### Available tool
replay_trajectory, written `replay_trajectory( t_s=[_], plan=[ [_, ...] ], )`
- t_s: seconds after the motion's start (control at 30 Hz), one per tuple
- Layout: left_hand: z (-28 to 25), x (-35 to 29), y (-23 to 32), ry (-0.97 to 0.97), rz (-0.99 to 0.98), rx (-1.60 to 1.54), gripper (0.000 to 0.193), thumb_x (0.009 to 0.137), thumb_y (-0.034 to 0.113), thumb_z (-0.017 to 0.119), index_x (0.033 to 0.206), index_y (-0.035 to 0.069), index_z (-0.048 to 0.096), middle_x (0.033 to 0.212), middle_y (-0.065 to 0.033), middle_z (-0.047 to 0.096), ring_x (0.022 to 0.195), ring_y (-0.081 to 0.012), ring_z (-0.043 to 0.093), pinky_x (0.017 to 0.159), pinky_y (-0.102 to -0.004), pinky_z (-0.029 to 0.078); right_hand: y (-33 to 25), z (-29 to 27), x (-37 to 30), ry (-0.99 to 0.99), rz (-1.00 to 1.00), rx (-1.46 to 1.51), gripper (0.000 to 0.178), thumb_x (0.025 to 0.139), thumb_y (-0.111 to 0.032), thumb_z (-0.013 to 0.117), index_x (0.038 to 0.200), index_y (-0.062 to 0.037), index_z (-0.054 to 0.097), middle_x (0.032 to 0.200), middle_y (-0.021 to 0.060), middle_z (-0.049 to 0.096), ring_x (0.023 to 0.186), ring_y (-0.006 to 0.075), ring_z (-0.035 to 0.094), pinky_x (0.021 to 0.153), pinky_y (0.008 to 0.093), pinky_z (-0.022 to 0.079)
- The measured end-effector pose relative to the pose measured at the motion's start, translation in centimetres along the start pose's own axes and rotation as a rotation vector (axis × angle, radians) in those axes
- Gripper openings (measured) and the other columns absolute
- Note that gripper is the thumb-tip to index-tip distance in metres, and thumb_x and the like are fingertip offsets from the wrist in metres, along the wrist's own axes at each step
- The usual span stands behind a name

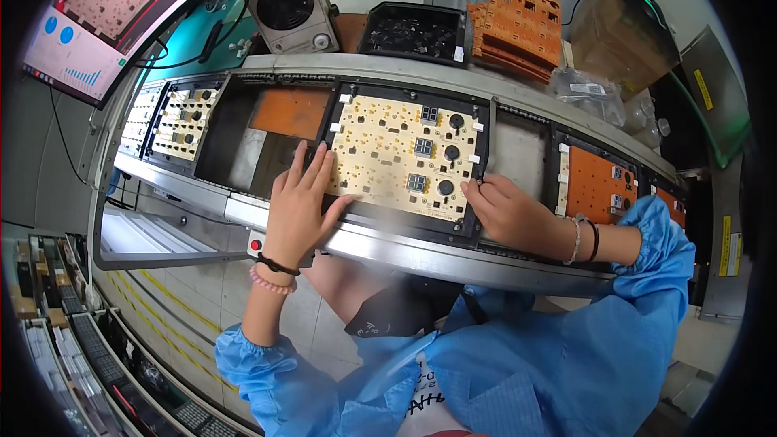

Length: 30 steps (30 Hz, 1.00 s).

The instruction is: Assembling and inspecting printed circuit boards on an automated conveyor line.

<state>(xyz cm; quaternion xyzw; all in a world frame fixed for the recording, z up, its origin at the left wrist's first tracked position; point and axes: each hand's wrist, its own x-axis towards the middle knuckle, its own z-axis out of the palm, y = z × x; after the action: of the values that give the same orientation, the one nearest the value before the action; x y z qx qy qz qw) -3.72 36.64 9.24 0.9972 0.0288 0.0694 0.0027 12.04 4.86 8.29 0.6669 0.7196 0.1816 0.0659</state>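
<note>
A cream circuit board (pixel 380 154) lies in a black carrier frame (pixel 484 144) on the conveyor in front of me. Along its right part sit white-segment digit displays (pixel 423 146) and round black buzzer-like parts (pixel 452 153). My left hand (pixel 296 198) rests at the frame's left side, fingers stretched out, the thumb reaching over the lower left corner. At the lower right edge of the board, my right hand (pixel 503 204) is curled with thumb and forefinger pinched together. What lies between those fingertips, if anything, is too small to make out.
More carriers stand on the conveyor: one with a cream board (pixel 184 123) at left, one with an orange board (pixel 597 182) at right. Behind are a black bin of small parts (pixel 413 35), stacked orange panels (pixel 518 24), a fan unit (pixel 287 8) and a monitor (pixel 105 8).
</note>
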Motion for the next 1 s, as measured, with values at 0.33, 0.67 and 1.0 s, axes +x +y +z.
replay_trajectory(
  t_s=[0.33, 0.67, 1.0],
  plan=[
    [-0.4, 1.7, 8.9, 0.023, 0.291, -0.047, 0.069, 0.092, 0.048, 0.058, 0.141, -0.001, 0.048, 0.148, -0.0145, 0.046, 0.139, -0.0308, 0.04, 0.107, -0.0451, 0.037, 5.4, 0.5, 3.3, 0.084, 0.138, 0.201, 0.047, 0.084, -0.008, 0.055, 0.13, -0.0047, 0.06, 0.088, 0.0016, 0.058, 0.087, 0.0179, 0.056, 0.085, 0.0327, 0.042],
    [1.5, 3.0, 11.0, 0.066, 0.324, -0.19, 0.056, 0.096, 0.04, 0.055, 0.122, -0.009, 0.062, 0.122, -0.0197, 0.066, 0.114, -0.0318, 0.059, 0.097, -0.0416, 0.044, 9.0, 1.7, 6.5, -0.154, 0.109, 0.439, 0.06, 0.079, -0.007, 0.058, 0.138, 0.0037, 0.052, 0.079, 0.0138, 0.069, 0.066, 0.0283, 0.068, 0.055, 0.0412, 0.053],
    [1.5, 3.3, 9.6, 0.246, 0.304, -0.436, 0.044, 0.089, 0.037, 0.064, 0.115, 0.003, 0.061, 0.095, -0.0122, 0.059, 0.091, -0.0294, 0.058, 0.079, -0.0377, 0.046, 12.5, 1.2, 8.1, -0.22, 0.16, 0.455, 0.058, 0.08, -0.005, 0.056, 0.137, -0.0105, 0.057, 0.081, 0.0137, 0.068, 0.074, 0.0313, 0.068, 0.065, 0.0394, 0.053]
  ],
)
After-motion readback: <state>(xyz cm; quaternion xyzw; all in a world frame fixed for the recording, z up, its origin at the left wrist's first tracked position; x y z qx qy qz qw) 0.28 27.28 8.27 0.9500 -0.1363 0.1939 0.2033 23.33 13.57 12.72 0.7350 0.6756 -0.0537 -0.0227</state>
